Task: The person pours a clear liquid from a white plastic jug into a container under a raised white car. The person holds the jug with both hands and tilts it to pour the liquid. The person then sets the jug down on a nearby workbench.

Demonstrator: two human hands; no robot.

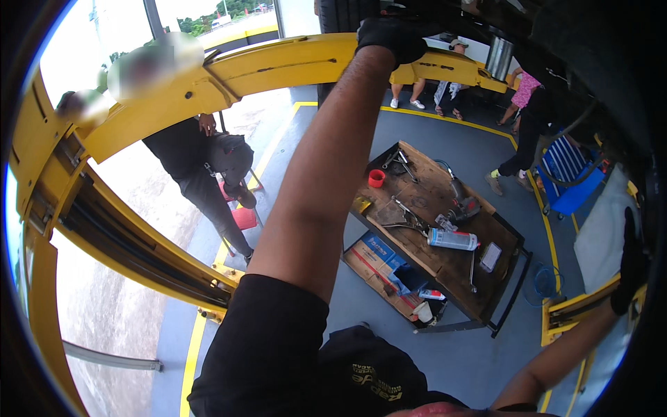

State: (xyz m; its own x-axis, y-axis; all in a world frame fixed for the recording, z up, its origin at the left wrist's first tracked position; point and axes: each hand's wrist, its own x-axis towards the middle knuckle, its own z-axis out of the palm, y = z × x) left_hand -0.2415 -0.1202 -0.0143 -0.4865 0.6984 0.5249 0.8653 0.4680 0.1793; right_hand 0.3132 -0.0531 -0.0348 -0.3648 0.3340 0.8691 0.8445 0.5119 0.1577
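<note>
My left arm stretches up the middle of the view. My left hand (393, 40), in a black glove, is at the yellow lift arm (288, 64), close to a dark tyre (340, 15). Its fingers blend into the dark vehicle underside, and whatever they touch there is hidden. A silver metal cylinder (499, 57) stands on the lift arm's end, right of that hand. At the far right edge my right hand (631, 260), also black-gloved, is raised with fingers stretched upward beside a pale panel (603, 233). I cannot make out anything held in it.
Below stands a wooden-topped tool cart (424, 201) with a spray can (453, 239), a cordless power tool (464, 203), a red cup (376, 178) and wrenches (472, 270). Yellow lift post (139, 233) at left. A person (201, 174) is near a red stool (243, 217); others stand or sit behind. Blue wheeled seat (570, 177) at right.
</note>
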